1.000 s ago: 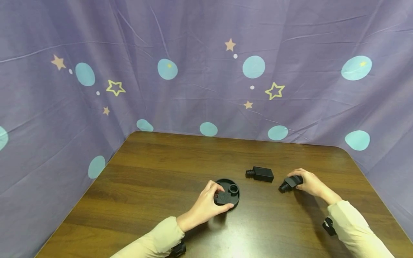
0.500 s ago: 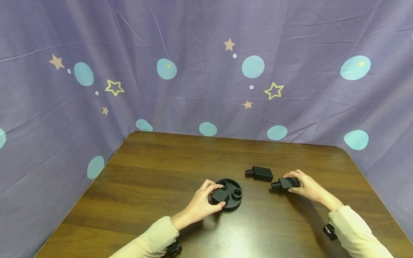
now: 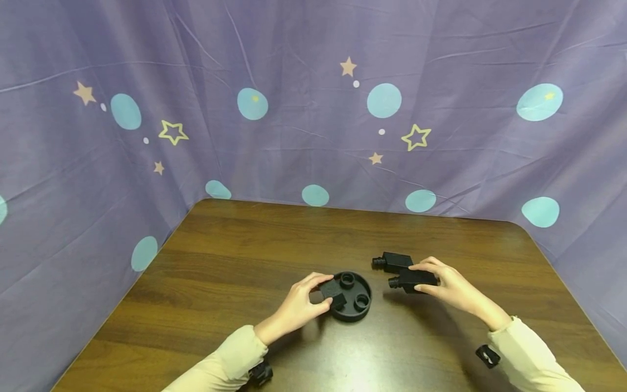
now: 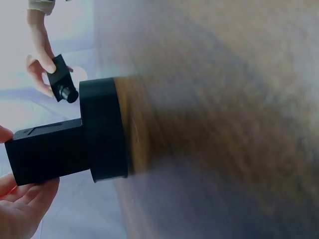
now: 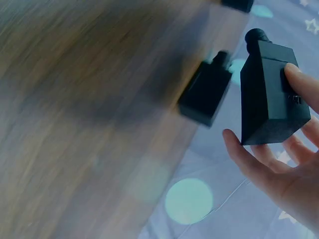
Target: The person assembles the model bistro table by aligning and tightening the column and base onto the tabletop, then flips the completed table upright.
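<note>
My left hand (image 3: 295, 308) grips a black rectangular block (image 3: 333, 291) between thumb and fingers. In the left wrist view that block (image 4: 47, 153) stands on end, joined to a round black base (image 4: 103, 130). The base (image 3: 354, 311) is a shallow dish on the table, with two ring-shaped sockets showing inside its rim. My right hand (image 3: 459, 290) pinches a second black block (image 3: 416, 280) in the air, its ribbed round neck pointing left toward the base. In the right wrist view, the thumb presses one face of this block (image 5: 271, 92), and the fingers support its underside.
A third black block (image 3: 395, 261) with a ribbed neck lies on the wooden table (image 3: 254, 245), just behind the one in my right hand. A purple curtain (image 3: 294, 109) with stars and dots hangs beyond the table's back and side edges.
My right hand has carried its block left and levelled it, closer to the round base. My left hand has shifted slightly left, turning the block and base, so two sockets now show.
</note>
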Demonstrator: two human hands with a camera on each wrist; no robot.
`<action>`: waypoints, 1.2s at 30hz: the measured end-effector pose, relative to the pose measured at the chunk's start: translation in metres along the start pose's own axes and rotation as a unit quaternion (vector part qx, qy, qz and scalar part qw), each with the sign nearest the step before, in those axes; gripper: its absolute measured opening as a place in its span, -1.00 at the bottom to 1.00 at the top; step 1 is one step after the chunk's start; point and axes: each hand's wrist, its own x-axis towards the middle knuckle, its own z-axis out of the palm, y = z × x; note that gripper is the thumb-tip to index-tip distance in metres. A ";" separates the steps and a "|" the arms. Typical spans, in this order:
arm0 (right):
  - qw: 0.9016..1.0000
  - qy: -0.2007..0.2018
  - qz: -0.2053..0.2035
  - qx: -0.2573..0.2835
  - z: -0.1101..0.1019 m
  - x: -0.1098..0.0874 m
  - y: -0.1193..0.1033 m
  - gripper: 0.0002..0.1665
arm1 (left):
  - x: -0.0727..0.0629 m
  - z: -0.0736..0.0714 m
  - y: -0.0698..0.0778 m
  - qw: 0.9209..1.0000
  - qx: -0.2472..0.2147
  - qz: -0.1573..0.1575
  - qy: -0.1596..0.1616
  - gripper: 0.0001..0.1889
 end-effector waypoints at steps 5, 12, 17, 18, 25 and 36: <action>1.000 0.016 0.000 0.012 0.006 0.007 -0.018 -0.56 | 0.001 -0.001 -0.003 1.000 -0.002 -0.002 -0.008 -0.58; 0.999 0.029 -0.018 -0.011 0.017 0.016 -0.042 -0.54 | 0.004 -0.004 -0.007 1.000 -0.004 -0.002 -0.030 -0.60; 1.000 0.004 -0.002 0.007 0.023 0.020 -0.055 -0.48 | 0.006 -0.007 -0.008 0.999 -0.006 0.012 -0.047 -0.60; 1.000 -0.001 0.002 0.010 0.024 0.021 -0.056 -0.46 | 0.006 -0.007 -0.008 0.999 -0.006 0.016 -0.048 -0.60; 0.999 -0.026 -0.010 0.020 0.031 0.028 -0.066 -0.43 | 0.008 -0.009 -0.009 0.998 -0.006 0.034 -0.053 -0.60; 0.996 -0.060 -0.061 -0.009 0.037 0.037 -0.070 -0.45 | 0.009 -0.010 -0.009 0.998 -0.016 0.024 -0.064 -0.60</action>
